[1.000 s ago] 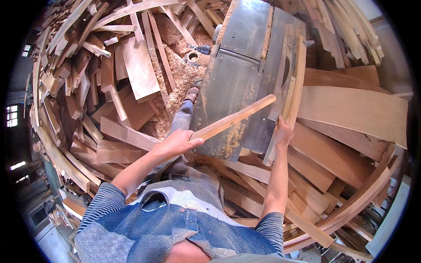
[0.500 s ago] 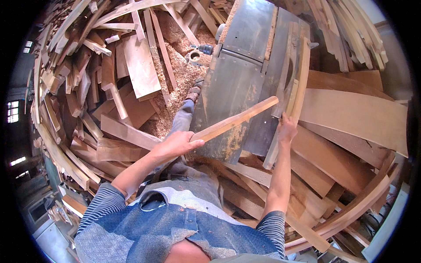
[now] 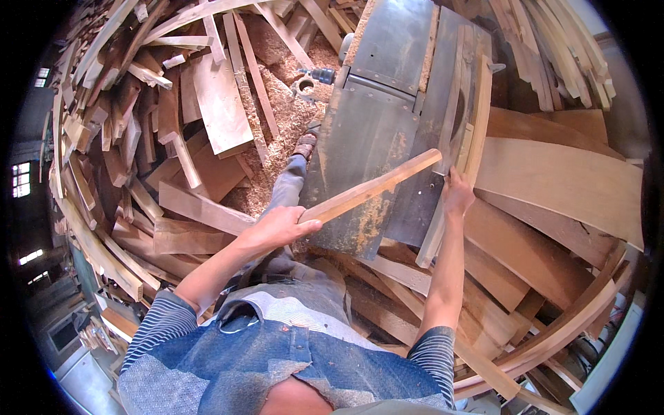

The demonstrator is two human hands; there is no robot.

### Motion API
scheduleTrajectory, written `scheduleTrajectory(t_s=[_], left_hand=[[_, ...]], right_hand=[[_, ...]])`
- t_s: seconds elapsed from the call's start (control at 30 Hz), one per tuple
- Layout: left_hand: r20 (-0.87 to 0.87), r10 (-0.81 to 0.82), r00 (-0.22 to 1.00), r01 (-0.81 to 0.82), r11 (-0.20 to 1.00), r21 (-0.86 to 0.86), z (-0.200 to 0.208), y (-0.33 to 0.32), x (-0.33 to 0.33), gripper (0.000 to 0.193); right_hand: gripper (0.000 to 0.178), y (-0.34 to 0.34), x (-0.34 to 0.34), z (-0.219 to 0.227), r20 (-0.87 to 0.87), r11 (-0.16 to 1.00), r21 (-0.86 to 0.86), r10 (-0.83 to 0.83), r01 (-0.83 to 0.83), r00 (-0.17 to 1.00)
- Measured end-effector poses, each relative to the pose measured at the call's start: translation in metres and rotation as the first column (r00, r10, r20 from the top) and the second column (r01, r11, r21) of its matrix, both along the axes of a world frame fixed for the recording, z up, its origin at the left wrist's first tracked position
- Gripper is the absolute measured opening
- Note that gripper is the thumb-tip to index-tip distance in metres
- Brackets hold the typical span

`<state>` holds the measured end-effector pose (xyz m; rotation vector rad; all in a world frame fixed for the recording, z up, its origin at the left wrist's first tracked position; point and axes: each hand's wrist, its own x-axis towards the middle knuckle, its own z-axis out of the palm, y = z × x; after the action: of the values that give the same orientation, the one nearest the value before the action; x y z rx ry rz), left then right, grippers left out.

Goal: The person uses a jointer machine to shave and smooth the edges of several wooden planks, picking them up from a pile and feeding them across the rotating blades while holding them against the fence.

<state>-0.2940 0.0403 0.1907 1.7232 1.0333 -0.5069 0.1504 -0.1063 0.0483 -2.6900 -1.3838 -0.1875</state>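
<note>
Holding a stick (image 3: 377,185) over this metal machine (image 3: 366,131)
Left hand (image 3: 280,227) has one end clenched; right hand (image 3: 458,194)'s at wood strips (image 3: 479,124), can't tell its grip tbh.

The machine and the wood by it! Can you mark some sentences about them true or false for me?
1. The left hand holds a stick. True.
2. The right hand is to the left of the stick. False: it is to the right.
3. Shavings lie to the left of the machine. True.
4. The machine's top is bright red. False: it is grey.
5. The sleeves have stripes. True.
</note>
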Motion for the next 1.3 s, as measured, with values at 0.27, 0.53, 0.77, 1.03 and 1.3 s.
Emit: scheduleTrajectory(t_s=[0.27,0.53,0.77,1.03,1.3], left_hand=[[-0.03,-0.045,0.999,0.045,0.999,0.006,0.006,0.005,0.003,0.067],[-0.035,-0.044,0.998,0.043,0.999,-0.017,0.013,0.01,0.007,0.069],[-0.03,-0.038,0.999,0.038,0.999,-0.01,0.011,0.014,0.008,0.068],[-0.009,-0.034,0.999,0.034,0.999,0.013,0.012,0.012,0.01,0.065],[-0.006,0.038,0.999,-0.038,0.999,-0.014,0.004,0.001,0.007,0.062]], right_hand=[[0.033,0.01,0.009,-0.001,-0.004,1.0,-0.002,-0.012,0.012,1.0],[0.034,0.024,0.017,0.001,-0.016,0.999,-0.022,-0.024,0.024,1.0],[0.033,0.033,0.027,-0.002,-0.011,1.0,0.027,-0.003,0.004,1.0],[0.03,0.04,0.042,-0.01,-0.016,0.997,0.075,0.026,-0.024,1.0],[0.031,0.054,0.051,-0.008,0.005,0.999,0.03,0.026,-0.026,1.0]])
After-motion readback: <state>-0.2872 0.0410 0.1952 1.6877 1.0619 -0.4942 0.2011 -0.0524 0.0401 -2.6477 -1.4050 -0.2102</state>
